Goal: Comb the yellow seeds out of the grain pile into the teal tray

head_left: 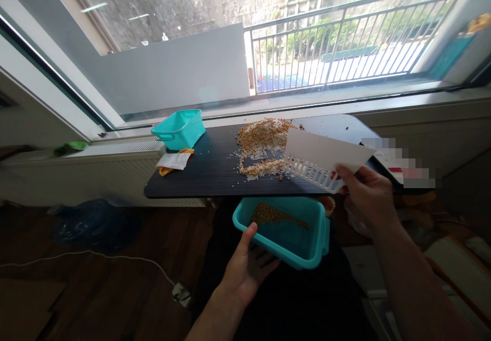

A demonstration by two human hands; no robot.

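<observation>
My left hand (245, 269) holds a teal plastic tub (303, 246) from below, thumb on its near rim, just under the front edge of the dark table (199, 177). A band of brown beans (274, 214) lies inside the tub. My right hand (366, 195) grips a white slotted scoop (322, 159) by its right end, its slotted edge resting on the table top. A pile of mixed beans and white rice (263, 144) is spread on the table to the left of the scoop.
A second teal tub (180, 128) stands at the table's back left, with a small white and orange packet (173, 161) beside it. A radiator (76, 172) runs below the window. A white cable (115, 259) crosses the wooden floor.
</observation>
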